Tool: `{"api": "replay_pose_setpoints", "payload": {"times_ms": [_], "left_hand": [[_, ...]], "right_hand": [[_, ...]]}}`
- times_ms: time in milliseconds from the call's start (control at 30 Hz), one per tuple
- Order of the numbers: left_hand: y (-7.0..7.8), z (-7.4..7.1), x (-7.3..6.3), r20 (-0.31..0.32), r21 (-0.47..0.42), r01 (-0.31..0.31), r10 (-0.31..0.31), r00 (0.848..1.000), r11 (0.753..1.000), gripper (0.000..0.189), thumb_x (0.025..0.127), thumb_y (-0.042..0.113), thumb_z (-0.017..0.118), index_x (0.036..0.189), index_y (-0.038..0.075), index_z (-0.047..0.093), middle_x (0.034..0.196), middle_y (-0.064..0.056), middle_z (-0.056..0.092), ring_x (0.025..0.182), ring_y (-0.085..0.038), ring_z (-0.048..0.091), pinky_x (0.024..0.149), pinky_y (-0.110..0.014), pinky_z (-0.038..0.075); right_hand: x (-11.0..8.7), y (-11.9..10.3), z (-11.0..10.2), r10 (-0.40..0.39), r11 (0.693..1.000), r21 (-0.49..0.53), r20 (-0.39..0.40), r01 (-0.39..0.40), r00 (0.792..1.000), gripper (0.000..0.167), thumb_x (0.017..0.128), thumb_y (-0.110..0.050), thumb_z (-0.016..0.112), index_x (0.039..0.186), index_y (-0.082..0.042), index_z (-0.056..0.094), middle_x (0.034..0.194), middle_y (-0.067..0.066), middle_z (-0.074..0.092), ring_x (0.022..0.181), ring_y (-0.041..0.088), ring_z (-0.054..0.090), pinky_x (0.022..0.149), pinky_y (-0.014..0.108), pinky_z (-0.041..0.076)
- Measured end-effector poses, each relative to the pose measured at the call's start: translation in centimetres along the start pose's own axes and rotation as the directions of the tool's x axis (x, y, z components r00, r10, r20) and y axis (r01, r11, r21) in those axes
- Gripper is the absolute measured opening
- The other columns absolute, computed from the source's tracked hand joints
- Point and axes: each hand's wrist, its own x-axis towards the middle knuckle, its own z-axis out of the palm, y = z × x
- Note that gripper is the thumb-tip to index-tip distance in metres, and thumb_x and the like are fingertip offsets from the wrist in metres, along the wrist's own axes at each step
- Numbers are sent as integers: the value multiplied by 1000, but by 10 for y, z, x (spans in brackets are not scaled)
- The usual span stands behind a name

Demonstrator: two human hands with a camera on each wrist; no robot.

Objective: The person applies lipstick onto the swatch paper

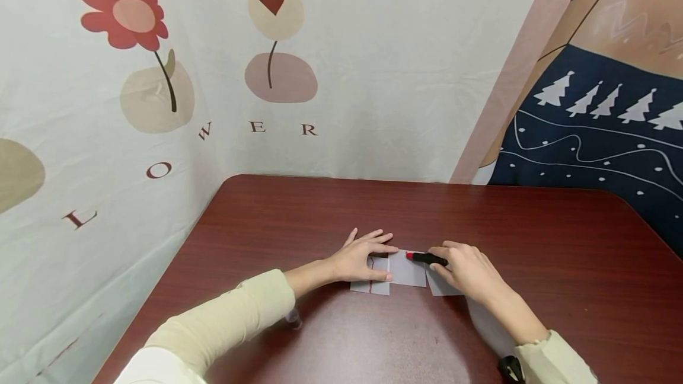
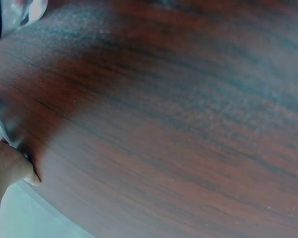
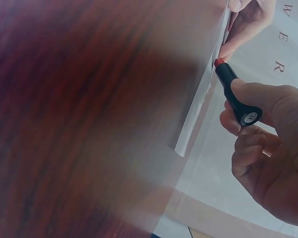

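Five dark red serif capitals are printed on the pale wall cloth [image 1: 384, 76] and are read from left to right, widely spaced, as L [image 1: 80, 218], O [image 1: 159, 170], W [image 1: 205, 131], E [image 1: 258, 127] and R [image 1: 309, 130]. The L, O and W are tilted and set in a rising line; the E and R are placed nearly level. In the right wrist view, W, E and R are seen turned sideways. The black lipstick tube [image 3: 226, 82] is marked on its end with a round white label [image 3: 250, 118], whose dark print cannot be made out.
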Motion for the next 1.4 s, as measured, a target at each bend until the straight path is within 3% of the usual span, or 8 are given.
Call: {"api": "replay_pose_setpoints", "payload": {"times_ms": [1033,1400], "left_hand": [[-1,1,0,4,4,5,-5,1000,1000,57,78,45,70,130,26,56,146,4,36,138,-14,20,105,-60,2],[-3,2,1,-4,1,4,-4,1000,1000,57,78,46,70,130,26,57,146,4,36,138,-14,20,105,-60,2]], "right_hand": [[-2,0,0,-13,1000,8,-7,13,1000,26,78,-16,75,101,-4,71,91,8,65,75,22,63,58,36,49],[-3,-2,-2,0,1000,9,10,0,1000,26,78,-17,74,102,-5,71,89,5,64,70,18,61,54,32,47]]}}
